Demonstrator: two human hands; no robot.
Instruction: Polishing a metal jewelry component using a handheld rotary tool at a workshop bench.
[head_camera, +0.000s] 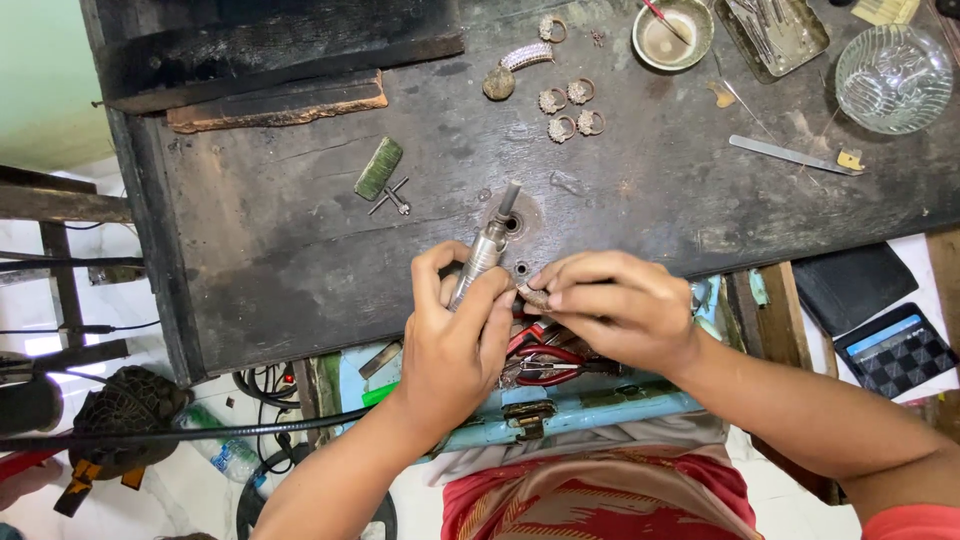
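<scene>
My left hand grips a metal rotary handpiece, its tip pointing up and away toward a small hole in the dark wooden workbench. My right hand pinches a small ring-like jewellery piece between thumb and fingers, held right beside my left hand's fingertips. A black flexible shaft runs from under my left wrist off to the left.
Several stone-set rings and a curved jewelled band lie at the bench's far middle. A metal bowl, a tool tray, a glass bowl and tweezers sit far right. Red-handled pliers lie in a blue drawer below.
</scene>
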